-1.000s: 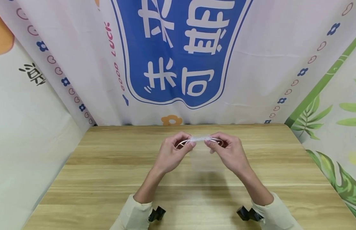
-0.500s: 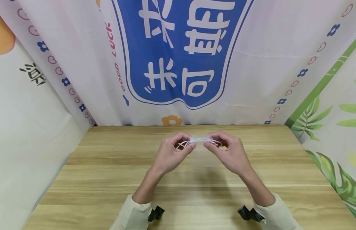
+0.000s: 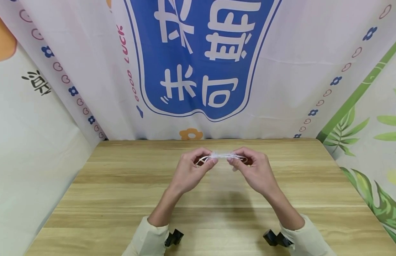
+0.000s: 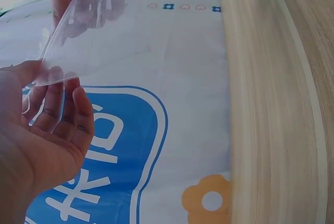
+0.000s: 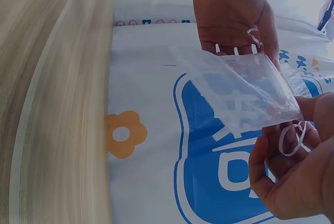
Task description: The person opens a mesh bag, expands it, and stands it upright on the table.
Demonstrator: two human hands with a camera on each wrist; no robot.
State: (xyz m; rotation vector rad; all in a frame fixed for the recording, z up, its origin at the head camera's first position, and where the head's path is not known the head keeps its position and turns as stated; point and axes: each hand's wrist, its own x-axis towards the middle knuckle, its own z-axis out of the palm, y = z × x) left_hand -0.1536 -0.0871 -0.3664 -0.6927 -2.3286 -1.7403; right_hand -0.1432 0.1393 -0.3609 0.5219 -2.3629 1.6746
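Note:
A sheer white drawstring pouch (image 3: pixel 224 177) hangs between both hands, above the table. My left hand (image 3: pixel 189 173) pinches one top corner between thumb and fingers; my right hand (image 3: pixel 258 172) pinches the other corner. White drawstring loops (image 5: pixel 292 139) stick out at both sides, near the fingers. In the left wrist view the thin mesh pouch (image 4: pixel 99 38) stretches up from the left hand (image 4: pixel 49 135) toward the right hand. From the right wrist view, the pouch (image 5: pixel 250 91) looks flat, and whether anything is inside cannot be told.
Below the hands lies a wooden tabletop (image 3: pixel 121 199). A white cloth (image 3: pixel 281 89) with a blue printed panel (image 3: pixel 198 57) hangs behind its far edge. Printed cloth also borders the left and right sides. Small black devices (image 3: pixel 174 237) are strapped at both wrists.
Both hands stay almost in place. The right fingers shift slightly at the pouch's top edge, and the hanging pouch sways a little.

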